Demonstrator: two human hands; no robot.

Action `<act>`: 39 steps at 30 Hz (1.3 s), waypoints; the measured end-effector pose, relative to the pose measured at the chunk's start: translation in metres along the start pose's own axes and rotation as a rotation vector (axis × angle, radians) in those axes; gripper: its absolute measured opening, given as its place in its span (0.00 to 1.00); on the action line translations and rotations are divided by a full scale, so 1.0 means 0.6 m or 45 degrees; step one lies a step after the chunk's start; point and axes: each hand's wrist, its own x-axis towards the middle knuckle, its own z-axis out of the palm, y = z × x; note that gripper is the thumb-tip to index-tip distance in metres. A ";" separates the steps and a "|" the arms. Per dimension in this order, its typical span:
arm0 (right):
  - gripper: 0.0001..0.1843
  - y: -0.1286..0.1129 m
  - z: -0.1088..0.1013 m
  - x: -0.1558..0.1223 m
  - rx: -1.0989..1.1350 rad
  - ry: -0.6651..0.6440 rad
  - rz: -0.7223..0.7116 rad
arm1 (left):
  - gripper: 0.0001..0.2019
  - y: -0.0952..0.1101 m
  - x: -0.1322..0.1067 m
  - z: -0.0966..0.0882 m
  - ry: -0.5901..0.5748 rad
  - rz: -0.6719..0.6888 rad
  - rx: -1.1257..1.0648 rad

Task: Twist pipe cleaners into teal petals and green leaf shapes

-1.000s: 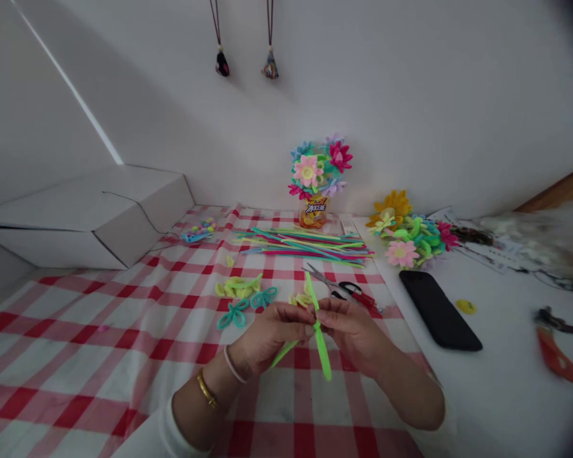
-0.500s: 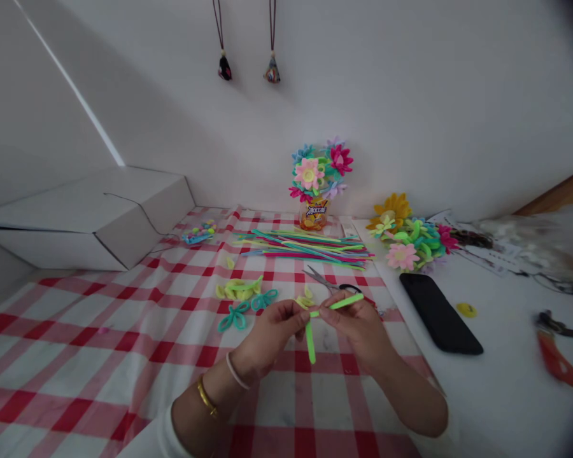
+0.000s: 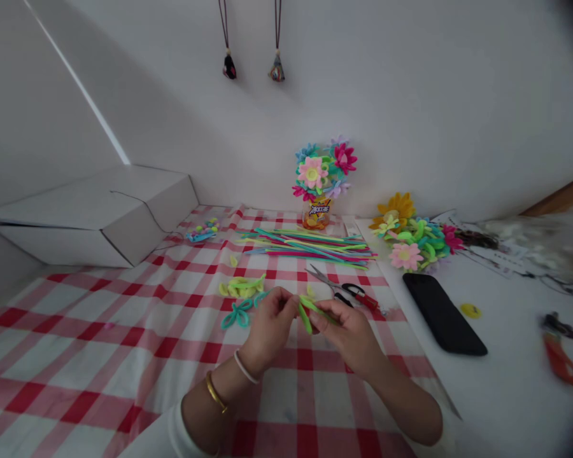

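Between my two hands is a bright green pipe cleaner (image 3: pixel 305 316), bent into a narrow folded shape. My left hand (image 3: pixel 273 324) pinches its upper left end. My right hand (image 3: pixel 346 331) has thumb and fingers closed on its right part, hiding some of it. Just beyond my hands lie a few pale yellow bent pieces (image 3: pixel 310 291) and a pair of scissors (image 3: pixel 339 289) with red and black handles. Left of them are a teal looped pipe cleaner shape (image 3: pixel 237 314), a second one partly covered by my left hand, and a heap of yellow-green pieces (image 3: pixel 241 287).
Loose coloured pipe cleaners (image 3: pixel 310 247) lie across the checked cloth (image 3: pixel 172 381). Behind stands a cup (image 3: pixel 317 213) of fuzzy flowers (image 3: pixel 322 168). To the right are more flowers (image 3: pixel 413 242), a black phone (image 3: pixel 443 315) and red-handled pliers (image 3: pixel 564 359). A white box (image 3: pixel 95 213) sits at left.
The green pipe cleaner was spread wide, one end pointing up right and the other down; now it is folded closer together. My hands have shifted around it, and the view has moved slightly.
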 end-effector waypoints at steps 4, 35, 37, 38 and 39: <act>0.10 -0.001 0.001 -0.004 -0.381 -0.063 -0.135 | 0.09 -0.005 -0.007 0.003 0.032 0.087 0.103; 0.10 -0.012 -0.017 0.003 -0.313 -0.055 -0.044 | 0.08 0.036 -0.004 -0.010 -0.262 -0.464 -0.600; 0.09 -0.010 -0.019 0.004 -0.311 -0.047 -0.032 | 0.08 0.034 -0.004 -0.010 -0.227 -0.458 -0.611; 0.09 -0.010 -0.019 0.003 -0.295 -0.057 -0.021 | 0.08 0.033 -0.004 -0.010 -0.211 -0.441 -0.598; 0.09 -0.010 -0.020 0.003 -0.282 -0.065 -0.015 | 0.08 0.032 -0.003 -0.010 -0.198 -0.418 -0.569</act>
